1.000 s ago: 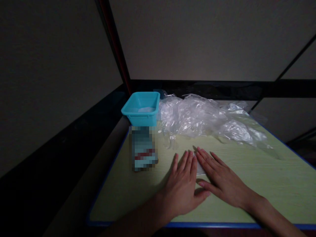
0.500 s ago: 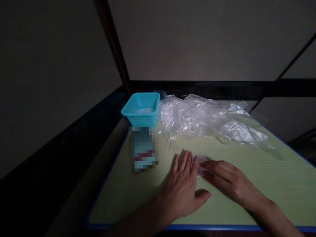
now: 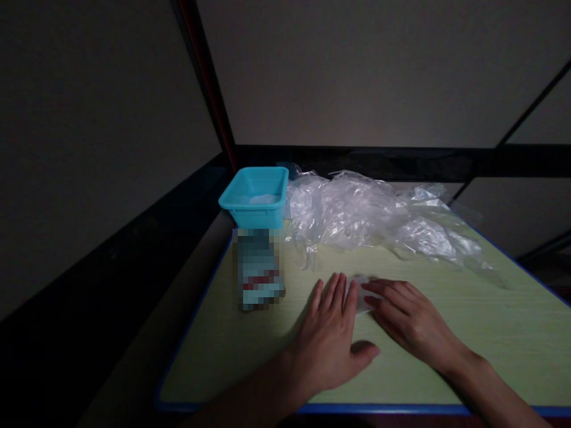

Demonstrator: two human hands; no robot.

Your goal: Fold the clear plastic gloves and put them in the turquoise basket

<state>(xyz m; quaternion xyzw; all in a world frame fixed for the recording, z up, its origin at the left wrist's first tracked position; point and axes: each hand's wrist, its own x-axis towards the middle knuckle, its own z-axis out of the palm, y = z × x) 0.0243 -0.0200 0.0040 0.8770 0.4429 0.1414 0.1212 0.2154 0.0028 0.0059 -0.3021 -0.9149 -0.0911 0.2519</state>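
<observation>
A small folded piece of clear plastic film (image 3: 363, 295) lies on the table between my two hands, partly hidden by the fingers. My left hand (image 3: 331, 336) rests flat with its fingers stretched out and the thumb pointing right; its index finger lies along the film's left edge. From the right, my right hand (image 3: 413, 318) reaches in, its slightly bent fingers apart and their tips touching the film's right side. The right thumb is hidden beneath the hand.
A crumpled heap of clear plastic bags (image 3: 357, 208) spreads over the back of the table (image 3: 468, 356). At the back left stands a turquoise basket (image 3: 259, 217) with something whitish inside. A pixelated phone-like object (image 3: 261, 270) lies before it. Walls close off the left and far sides.
My right hand has shifted slightly, its fingertips moving up and to the right over the film, which now looks smoother. My left hand stays nearly still.
</observation>
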